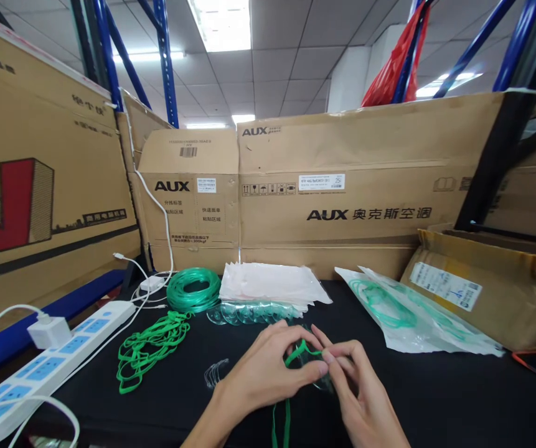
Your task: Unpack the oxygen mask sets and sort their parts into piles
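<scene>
Close together at the lower middle, both my hands work on a green elastic strap [287,417] and a clear plastic piece [324,382] that is mostly hidden by the fingers. My left hand [272,364] curls round the strap, which bends up between thumb and forefinger and hangs down below the palm. With thumb and fingertips, my right hand [354,376] pinches the strap's short end beside the clear piece. To the left lie a tangled pile of green elastic straps [155,345] and several thin metal wire strips [214,373].
Behind my hands, a row of clear plastic cup shapes [253,313] lies before stacked white bags [272,283]. A coil of green tubing [194,289] is beside them. Bagged green tubing [417,311] and a cardboard box [477,286] are right, a power strip [53,361] left.
</scene>
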`<state>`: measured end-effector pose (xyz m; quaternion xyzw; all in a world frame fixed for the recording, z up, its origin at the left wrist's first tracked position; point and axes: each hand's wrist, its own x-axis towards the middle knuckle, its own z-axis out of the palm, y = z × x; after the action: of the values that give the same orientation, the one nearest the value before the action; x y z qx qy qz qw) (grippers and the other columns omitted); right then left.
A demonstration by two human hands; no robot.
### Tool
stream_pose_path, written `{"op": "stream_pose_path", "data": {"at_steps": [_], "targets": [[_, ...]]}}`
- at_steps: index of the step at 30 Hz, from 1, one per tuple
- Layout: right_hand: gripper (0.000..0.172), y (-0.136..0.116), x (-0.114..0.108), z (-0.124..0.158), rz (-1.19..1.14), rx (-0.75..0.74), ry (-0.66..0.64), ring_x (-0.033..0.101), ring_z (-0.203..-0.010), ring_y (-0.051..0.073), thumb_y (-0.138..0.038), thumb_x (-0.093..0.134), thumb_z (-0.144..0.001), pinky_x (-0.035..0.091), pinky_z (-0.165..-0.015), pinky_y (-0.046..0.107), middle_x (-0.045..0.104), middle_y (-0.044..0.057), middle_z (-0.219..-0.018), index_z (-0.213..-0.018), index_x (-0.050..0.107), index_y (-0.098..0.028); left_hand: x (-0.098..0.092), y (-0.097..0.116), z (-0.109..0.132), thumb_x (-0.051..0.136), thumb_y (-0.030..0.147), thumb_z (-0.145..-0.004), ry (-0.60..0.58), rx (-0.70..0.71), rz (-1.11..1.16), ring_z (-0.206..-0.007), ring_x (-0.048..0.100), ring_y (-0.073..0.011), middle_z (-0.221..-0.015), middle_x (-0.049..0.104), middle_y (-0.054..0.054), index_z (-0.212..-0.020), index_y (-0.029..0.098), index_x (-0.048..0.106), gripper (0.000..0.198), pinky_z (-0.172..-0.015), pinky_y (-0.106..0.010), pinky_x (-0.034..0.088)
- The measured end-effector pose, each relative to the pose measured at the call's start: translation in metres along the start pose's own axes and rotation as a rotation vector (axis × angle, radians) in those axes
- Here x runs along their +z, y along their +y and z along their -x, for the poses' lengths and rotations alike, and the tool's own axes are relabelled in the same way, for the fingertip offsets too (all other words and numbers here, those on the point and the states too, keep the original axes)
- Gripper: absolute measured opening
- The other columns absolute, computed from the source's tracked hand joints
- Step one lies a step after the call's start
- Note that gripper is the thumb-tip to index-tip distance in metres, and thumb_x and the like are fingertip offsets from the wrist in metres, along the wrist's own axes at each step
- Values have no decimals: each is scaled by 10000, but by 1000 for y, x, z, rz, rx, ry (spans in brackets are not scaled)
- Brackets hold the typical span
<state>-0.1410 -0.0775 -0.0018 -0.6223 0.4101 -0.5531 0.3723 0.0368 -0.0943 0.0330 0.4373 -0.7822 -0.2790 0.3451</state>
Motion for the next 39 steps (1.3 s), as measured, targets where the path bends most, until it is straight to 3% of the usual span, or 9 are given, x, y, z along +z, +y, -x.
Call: {"op": "stream_pose_path", "data": {"at_steps": [3, 7, 15, 19, 24, 27, 30, 35, 39], "targets": [[282, -2, 0, 0, 17, -12, -57, 537, -1382, 292, -551, 582, -964, 462, -1101, 445, 682, 136, -1370, -915, 553, -275, -1, 1, 1, 699, 545, -874, 3, -1, 23, -1084, 542, -222, -1024, 674, 9, -1054, 307, 713, 298, -1000, -319, 384], [282, -5, -2, 1, 8, 13, -31, 539, -1379, 308, -542, 576, -973, 452, -1109, 504, 676, 126, -1379, -897, 557, -271, -5, 2, 0, 716, 449, -877, 24, 56, -14, -892, 546, -182, -876, 607, 12, -999, 272, 705, 215, -859, -290, 415], [290, -16, -13, -2, -207, 35, 235, 624, -1287, 309, -523, 700, -904, 567, -1012, 491, 702, 90, -1331, -943, 555, -275, -20, -6, 0, 714, 280, -839, 87, 44, -27, -866, 559, -172, -879, 601, 15, -966, 255, 692, 131, -842, -286, 419], [287, -6, -6, -5, -177, 60, 136, 627, -1284, 303, -493, 731, -886, 519, -1075, 482, 702, 87, -1339, -1032, 592, -289, -22, -9, -2, 720, 231, -827, 76, 52, -1, -847, 559, -165, -886, 633, 17, -967, 251, 697, 144, -814, -274, 423], [559, 8, -2, -8, -175, 236, -36, 713, -1148, 295, -561, 706, -881, 558, -1029, 453, 736, 123, -1266, -1340, 575, -269, -18, -12, -5, 720, 231, -871, 9, 54, 8, -848, 563, -157, -923, 680, 16, -978, 248, 704, 110, -799, -263, 424], [558, 8, -2, -12, -162, 279, -56, 745, -1058, 300, -584, 776, -799, 608, -946, 410, 784, 106, -1125, -1229, 672, -244, -21, -12, -6, 762, 306, -875, -93, 45, 138, -837, 607, -141, -1002, 729, 30, -1125, 270, 654, 275, -771, -244, 442], [541, 4, -4, -16, -115, 308, -11, 750, -1016, 311, -581, 829, -730, 634, -874, 396, 797, 88, -1052, -1141, 724, -245, -38, -13, -4, 711, 360, -926, -80, -34, 211, -856, 657, -141, -1010, 758, 39, -1201, 279, 617, 301, -761, -239, 453], [515, 1, -8, -17, -70, 313, 34, 755, -954, 287, -586, 829, -725, 632, -849, 365, 793, 76, -1026, -1097, 739, -241, -60, -18, 4, 595, 396, -997, -2, -137, -157, -886, 639, -165, -954, 732, 39, -958, 278, 743, 193, -801, -267, 432], [474, 7, -7, -15, -106, 273, 7, 760, -933, 254, -565, 819, -751, 620, -823, 301, 790, 63, -1001, -1089, 721, -248, -45, -32, 7, 614, 330, -988, -113, -102, -198, -1009, 626, -176, -1182, 689, 26, -1181, 332, 708, 216, -936, -287, 441]]}}
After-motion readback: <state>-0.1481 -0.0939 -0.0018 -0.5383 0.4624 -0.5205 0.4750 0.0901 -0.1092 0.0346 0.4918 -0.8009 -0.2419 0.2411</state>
